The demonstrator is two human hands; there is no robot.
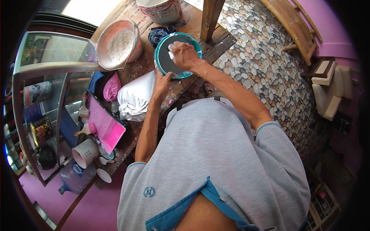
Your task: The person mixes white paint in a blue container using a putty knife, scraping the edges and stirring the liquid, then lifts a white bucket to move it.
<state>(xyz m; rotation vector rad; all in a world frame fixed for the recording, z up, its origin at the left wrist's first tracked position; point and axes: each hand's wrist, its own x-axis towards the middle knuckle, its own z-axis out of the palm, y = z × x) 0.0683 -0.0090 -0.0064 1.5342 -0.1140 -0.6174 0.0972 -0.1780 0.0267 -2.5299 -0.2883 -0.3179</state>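
A teal-rimmed bucket (pixel 157 54) stands near the edge of a worn wooden table, with a smooth grey surface inside it. My left hand (pixel 163 81) grips its near left rim, the thumb side against the wall. Over the bucket's opening, my right hand (pixel 185 56) is closed. Something white shows at its fingers, and whether that is a held thing or a smear of material I cannot make out. Beside the left forearm lies a shiny white sack (pixel 135 96). A bundled dark cloth (pixel 157 35) touches the far left side of the bucket.
An orange bucket (pixel 137 50) of pale powder and a stained pail (pixel 161 13) stand farther back. A wooden post (pixel 211 19) rises at the right. Leftward are a pink paint tray (pixel 104 123), a brush (pixel 88 128), a white tub (pixel 85 153) and a glass-paned frame (pixel 42 71).
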